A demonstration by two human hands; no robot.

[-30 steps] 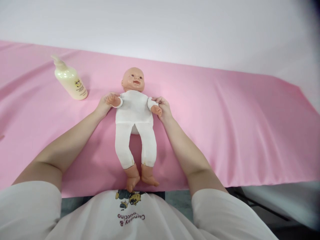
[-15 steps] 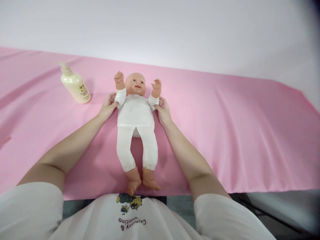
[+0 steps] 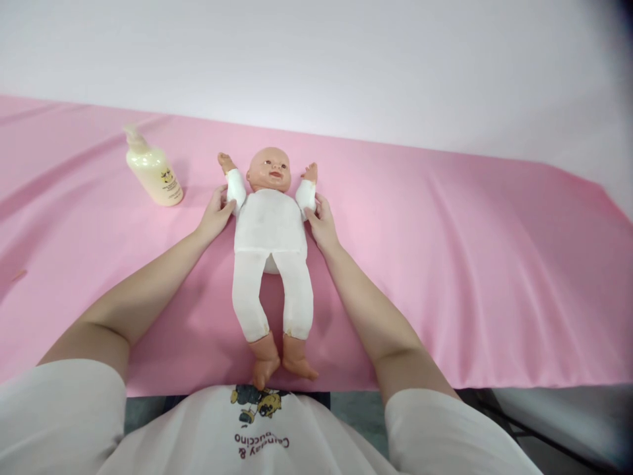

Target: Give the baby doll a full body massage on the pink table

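A baby doll [image 3: 270, 221] with a white cloth body lies on its back, feet toward me. Its head, hands and feet are bare, skin-toned and shiny. Both doll arms are raised beside the head. My left hand [image 3: 217, 210] grips the doll's upper arm on the left of the view, thumb in front and fingers behind. On the other side, my right hand [image 3: 320, 218] has its thumb and fingers closed around the other upper arm. The fingertips behind the doll's arms are partly hidden.
A pump bottle [image 3: 155, 175] of pale yellow liquid stands left of the doll's head. Pink cloth [image 3: 395, 264] covers the table, with folds at the right. A small pinkish strip [image 3: 18, 275] lies at the far left. Behind the table is a white surface [image 3: 316, 59].
The doll's arms have swung from beside its torso up toward its head. My hands have shifted from near the doll's wrists to its upper arms. The view has moved slightly.
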